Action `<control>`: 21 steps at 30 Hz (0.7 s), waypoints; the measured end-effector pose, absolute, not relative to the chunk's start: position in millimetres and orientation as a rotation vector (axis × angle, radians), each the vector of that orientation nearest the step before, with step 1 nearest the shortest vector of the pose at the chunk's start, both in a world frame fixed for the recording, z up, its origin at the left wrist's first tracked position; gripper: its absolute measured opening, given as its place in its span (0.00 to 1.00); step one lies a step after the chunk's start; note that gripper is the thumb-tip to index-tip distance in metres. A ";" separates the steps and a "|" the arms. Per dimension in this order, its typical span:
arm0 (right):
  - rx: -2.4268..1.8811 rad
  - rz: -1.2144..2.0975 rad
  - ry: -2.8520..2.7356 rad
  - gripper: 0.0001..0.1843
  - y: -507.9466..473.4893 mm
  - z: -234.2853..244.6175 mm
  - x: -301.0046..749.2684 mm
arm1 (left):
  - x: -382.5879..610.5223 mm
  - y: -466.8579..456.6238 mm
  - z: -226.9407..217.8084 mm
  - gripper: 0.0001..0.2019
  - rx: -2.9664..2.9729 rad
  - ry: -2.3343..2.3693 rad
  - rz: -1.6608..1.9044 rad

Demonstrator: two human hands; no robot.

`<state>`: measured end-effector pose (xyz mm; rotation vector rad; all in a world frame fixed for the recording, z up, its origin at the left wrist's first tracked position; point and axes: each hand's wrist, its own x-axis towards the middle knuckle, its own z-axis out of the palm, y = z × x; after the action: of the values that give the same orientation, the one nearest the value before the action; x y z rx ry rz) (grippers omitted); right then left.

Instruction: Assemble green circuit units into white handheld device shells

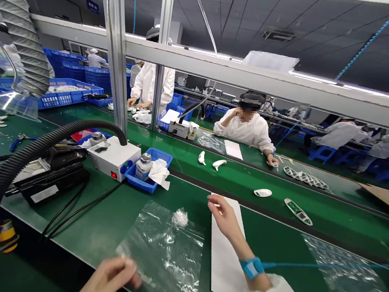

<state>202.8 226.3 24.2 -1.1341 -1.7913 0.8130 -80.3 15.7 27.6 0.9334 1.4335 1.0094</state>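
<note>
My left hand [109, 278] is at the bottom edge of the view, its curled fingers smeared by motion. It is beside the lower left corner of a clear plastic bag [170, 260] that lies flat on the green bench; whether it touches the bag I cannot tell. On the bag's far end sits a small crumpled clear wad [180, 218]. Above the far end of a white sheet of paper [219, 266] is my right hand [223, 215], fingers bent and apart, nothing visible in it. A blue wrist strap [252, 267] with a cord circles that wrist.
White housing pieces [262, 192] and an open shell with a green board [298, 212] lie on the green belt. A blue tray [141, 184] holds a bottle and tissues, beside a white box [114, 155] with a black hose. Across the belt sits a co-worker [246, 126].
</note>
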 end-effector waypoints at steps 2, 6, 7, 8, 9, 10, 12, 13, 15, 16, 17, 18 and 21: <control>-1.139 0.779 -1.829 0.14 210.7 32.2 211.6 | -67.0 47.8 37.1 0.19 1.158 1.350 1.063; -1.164 0.738 -1.897 0.14 181.6 45.7 226.0 | -34.5 121.1 21.0 0.40 1.739 1.292 0.819; -1.170 0.734 -1.912 0.13 174.3 48.3 229.6 | -27.1 136.8 14.5 0.41 1.761 1.307 0.836; -1.176 0.730 -1.926 0.13 167.2 50.5 233.6 | -21.2 150.6 9.3 0.31 1.767 1.315 0.865; -1.181 0.724 -1.939 0.12 160.3 52.2 238.0 | -16.9 162.1 6.3 0.18 1.758 1.323 0.902; -1.188 0.713 -1.946 0.12 153.5 53.3 242.7 | -14.5 171.4 6.3 0.08 1.728 1.329 0.956; -1.212 0.684 -1.922 0.12 140.0 53.6 250.7 | -13.6 182.8 15.7 0.09 1.625 1.342 1.080; -1.226 0.671 -1.883 0.12 132.8 52.6 252.8 | -13.7 184.6 24.5 0.12 1.556 1.342 1.145; -1.236 0.684 -1.782 0.17 116.3 47.9 249.4 | -10.1 179.6 45.8 0.18 1.397 1.305 1.256; -1.222 0.707 -1.738 0.24 107.1 44.6 243.2 | -4.9 172.6 56.3 0.21 1.325 1.258 1.291; -1.191 0.734 -1.711 0.33 97.5 40.8 234.2 | 2.9 162.9 65.2 0.23 1.273 1.198 1.302; -1.143 0.750 -1.698 0.44 88.1 37.1 222.9 | 13.2 150.7 71.9 0.24 1.186 1.124 1.316; -0.940 0.655 -1.674 0.64 66.2 30.7 186.9 | 50.6 104.5 75.8 0.20 0.557 0.871 1.270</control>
<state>186.9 66.2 30.7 -0.9403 -1.6742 0.6549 50.6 104.5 75.8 0.5571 0.8714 1.2704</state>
